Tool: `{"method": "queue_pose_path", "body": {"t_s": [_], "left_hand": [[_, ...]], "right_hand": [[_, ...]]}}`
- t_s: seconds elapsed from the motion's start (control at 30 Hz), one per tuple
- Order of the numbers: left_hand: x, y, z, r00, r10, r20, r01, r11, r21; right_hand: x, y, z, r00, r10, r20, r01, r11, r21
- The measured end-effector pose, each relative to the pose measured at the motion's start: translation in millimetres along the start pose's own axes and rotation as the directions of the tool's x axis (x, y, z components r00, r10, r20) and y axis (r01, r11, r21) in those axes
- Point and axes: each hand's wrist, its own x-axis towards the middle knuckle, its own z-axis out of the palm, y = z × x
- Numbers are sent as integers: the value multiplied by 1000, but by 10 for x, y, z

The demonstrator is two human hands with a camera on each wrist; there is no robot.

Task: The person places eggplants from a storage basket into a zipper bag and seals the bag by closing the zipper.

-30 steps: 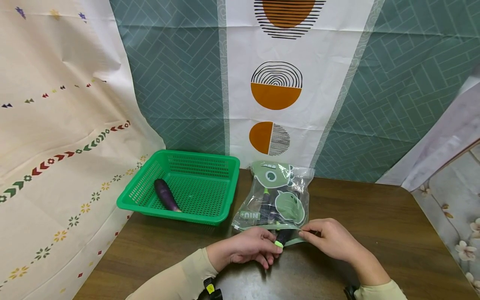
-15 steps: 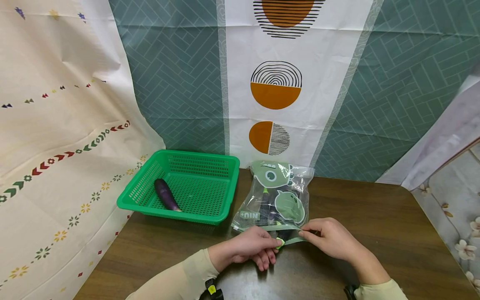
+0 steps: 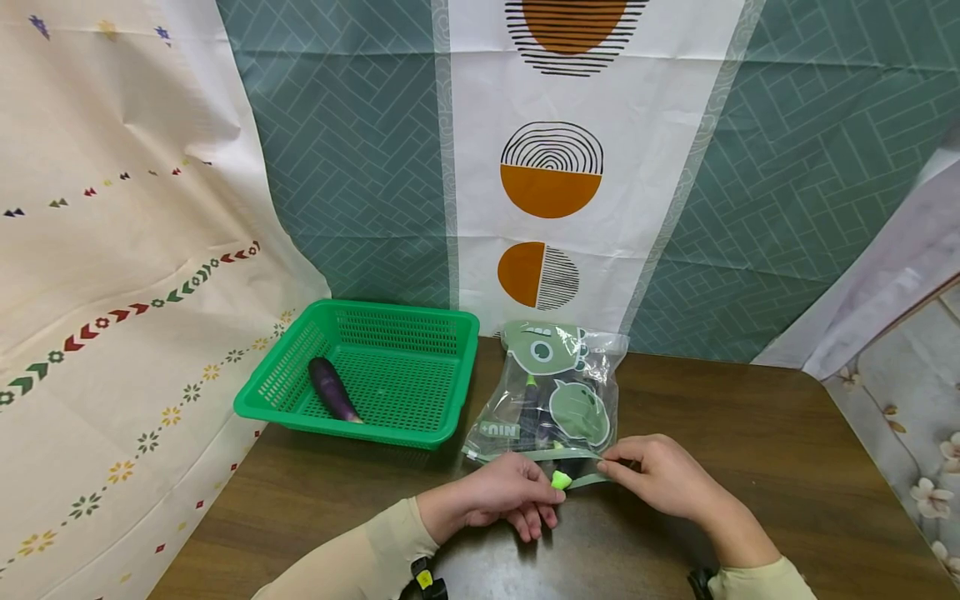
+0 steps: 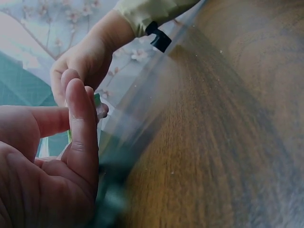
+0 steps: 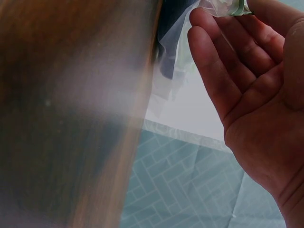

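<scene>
A clear zip bag (image 3: 517, 432) with green cartoon prints lies on the table, its mouth with pale green strips facing me. At least one dark eggplant (image 3: 531, 408) shows through the plastic. Another eggplant has its bright green stem end (image 3: 561, 481) at the mouth, its body partly inside the bag. My left hand (image 3: 502, 496) pinches at that stem end with thumb and index finger; in the left wrist view these fingers (image 4: 81, 128) meet, with a little green behind them. My right hand (image 3: 663, 475) pinches the right end of the bag's mouth and holds it apart.
A green plastic basket (image 3: 352, 433) stands to the left, with a single purple eggplant (image 3: 332, 390) inside. The brown wooden table (image 3: 720, 408) runs back to a patterned cloth backdrop (image 3: 675, 208). Another cloth (image 3: 150, 333) hangs along the left side.
The eggplant at the mouth has slid slightly further into the bag. My left thumb has shifted from the cap to its near tip. My right hand and the basket stay put.
</scene>
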Motion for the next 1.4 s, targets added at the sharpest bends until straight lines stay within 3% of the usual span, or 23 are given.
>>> {"method": "queue_pose_path", "body": {"t_s": [0.37,0.73,1.2,1.4], "left_hand": [[35,-16,32,998,5,-57,-5,1000,-8],[65,-2,-1,1000,-11,24,14,992,-125],[90,-35,24,1000,7,-29,-10,996,-94],[116,-20,16,1000,10,6,-9,985,-172]], "right_hand": [[-2,-2,6,1000,-20,-12,19,1000,-9],[-7,4,7,1000,-8,-15,8,1000,-15],[-7,-18,-2,1000,-4,-5,4,1000,-13],[-3,-14,-4,1000,-6,-8,6,1000,-19]]}}
